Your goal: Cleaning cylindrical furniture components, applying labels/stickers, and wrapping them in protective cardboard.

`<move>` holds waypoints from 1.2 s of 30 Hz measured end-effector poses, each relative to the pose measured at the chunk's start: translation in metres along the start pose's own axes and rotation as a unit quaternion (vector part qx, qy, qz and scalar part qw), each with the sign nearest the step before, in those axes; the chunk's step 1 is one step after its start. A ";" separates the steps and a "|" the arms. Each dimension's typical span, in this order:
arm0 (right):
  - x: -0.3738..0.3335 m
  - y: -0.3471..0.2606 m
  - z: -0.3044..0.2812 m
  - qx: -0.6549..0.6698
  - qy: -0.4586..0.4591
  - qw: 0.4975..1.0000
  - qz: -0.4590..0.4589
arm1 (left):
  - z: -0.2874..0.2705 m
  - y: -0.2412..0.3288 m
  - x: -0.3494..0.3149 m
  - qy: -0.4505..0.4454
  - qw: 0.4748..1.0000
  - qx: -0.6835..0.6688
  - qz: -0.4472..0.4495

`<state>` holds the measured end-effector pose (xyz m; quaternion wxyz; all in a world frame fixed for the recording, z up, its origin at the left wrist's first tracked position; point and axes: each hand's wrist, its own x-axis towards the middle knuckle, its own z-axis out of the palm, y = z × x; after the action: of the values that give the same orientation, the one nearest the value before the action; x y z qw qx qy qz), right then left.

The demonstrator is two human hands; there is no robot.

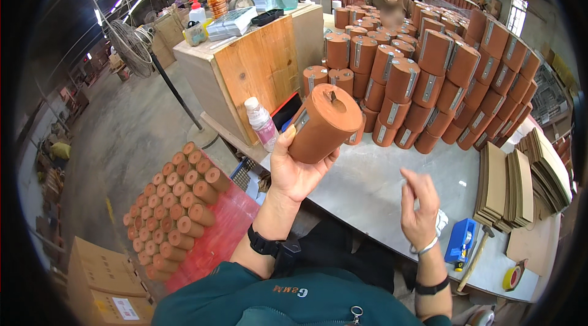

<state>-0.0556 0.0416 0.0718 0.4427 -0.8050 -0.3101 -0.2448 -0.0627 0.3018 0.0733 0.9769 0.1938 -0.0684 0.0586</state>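
My left hand [300, 174] grips a reddish-brown cylinder [324, 127], tilted above the near edge of the metal table. Its round end faces up, with a small dark metal piece standing in the middle. A metal strip runs down its side. My right hand [421, 209] is raised over the table to the right, fingers loosely bent and apart, with nothing visible in it. Behind the held piece, stacks of similar brown cylinders [401, 81] with metal strips fill the far side of the table.
A bottle [262, 124] stands beside a wooden cabinet [257, 50]. Cardboard sheets [508, 182], a blue tool [460, 241], a hammer [475, 258] and a tape roll [513, 277] lie on the metal table [361, 173]. More cylinders [174, 203] stand lower left. Another person [390, 1] is beyond the stacks.
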 end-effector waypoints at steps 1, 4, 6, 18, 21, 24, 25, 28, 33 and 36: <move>0.024 -0.017 0.000 0.030 -0.006 0.999 -0.044 | -0.004 0.001 -0.002 -0.013 1.000 0.001 -0.003; 0.077 -0.051 0.005 0.091 -0.017 0.984 -0.152 | 0.000 0.003 -0.006 -0.047 0.998 0.025 -0.019; 0.097 -0.058 0.012 0.088 -0.024 0.982 -0.166 | 0.006 0.003 -0.013 -0.038 0.998 0.045 -0.016; 0.093 -0.068 0.024 0.030 -0.044 0.981 -0.185 | 0.014 0.002 -0.024 -0.038 0.992 0.118 -0.009; 0.087 -0.064 0.019 0.045 -0.054 0.979 -0.190 | 0.013 0.000 -0.025 -0.042 0.992 0.114 -0.014; 0.081 -0.058 0.015 0.047 -0.073 0.978 -0.190 | 0.013 -0.001 -0.023 -0.064 0.994 0.090 -0.024; 0.083 -0.059 0.015 0.048 -0.073 0.978 -0.189 | 0.014 -0.002 -0.022 -0.071 0.994 0.083 -0.028; 0.090 -0.064 0.017 -0.013 -0.010 0.973 -0.230 | 0.017 -0.005 -0.022 -0.065 0.992 0.100 -0.039; 0.087 -0.058 0.023 -0.001 -0.041 0.971 -0.235 | 0.012 -0.013 -0.024 -0.046 0.994 0.075 -0.070; 0.082 -0.053 0.026 0.000 -0.028 0.970 -0.240 | 0.008 -0.017 -0.027 -0.052 0.992 0.081 -0.079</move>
<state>-0.0338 0.1092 0.1437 0.3624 -0.7137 -0.5062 -0.3211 -0.0881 0.2805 0.0700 0.9546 0.2801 -0.0987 -0.0233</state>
